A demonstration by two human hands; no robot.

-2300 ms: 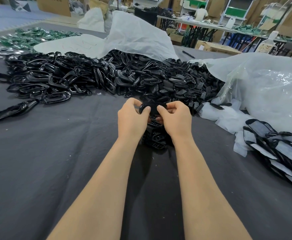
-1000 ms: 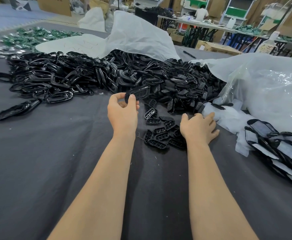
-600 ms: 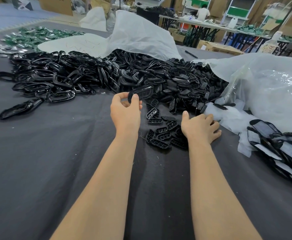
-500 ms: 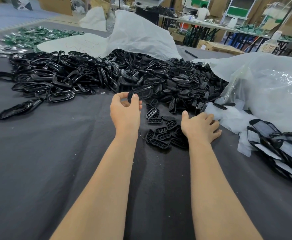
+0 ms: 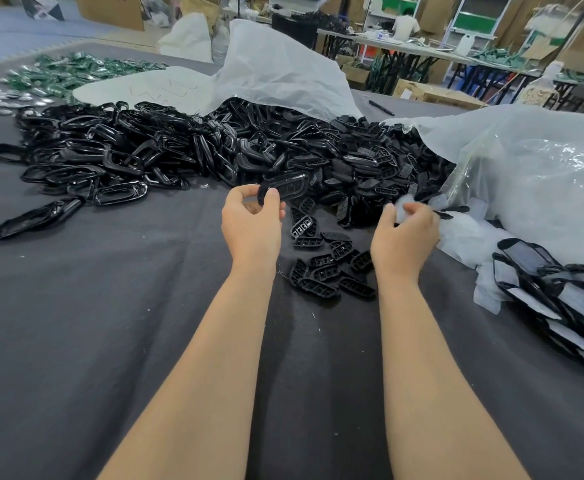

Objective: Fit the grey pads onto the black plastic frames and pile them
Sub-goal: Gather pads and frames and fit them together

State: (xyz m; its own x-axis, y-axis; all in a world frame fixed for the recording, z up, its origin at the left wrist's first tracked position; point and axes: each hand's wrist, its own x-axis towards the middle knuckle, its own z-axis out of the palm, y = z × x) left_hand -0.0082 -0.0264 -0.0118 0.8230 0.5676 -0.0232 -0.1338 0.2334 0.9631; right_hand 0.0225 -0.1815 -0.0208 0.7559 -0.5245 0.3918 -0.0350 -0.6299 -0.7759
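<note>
Your left hand (image 5: 250, 223) pinches a frame (image 5: 285, 188), right hand (image 5: 404, 237) a pad (image 5: 403, 206); finished pile (image 5: 560, 299) small, loose heap (image 5: 214, 150) huge.

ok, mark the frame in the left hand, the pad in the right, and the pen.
black frame (image 5: 288, 188): head view, ribbed middle.
grey pad (image 5: 402, 208): head view, edge above the thumb.
pen (image 5: 381, 107): head view, mid barrel.

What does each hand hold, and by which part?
Left hand pinches a black frame by one end; right hand pinches a pale pad, grip point unclear.
</note>
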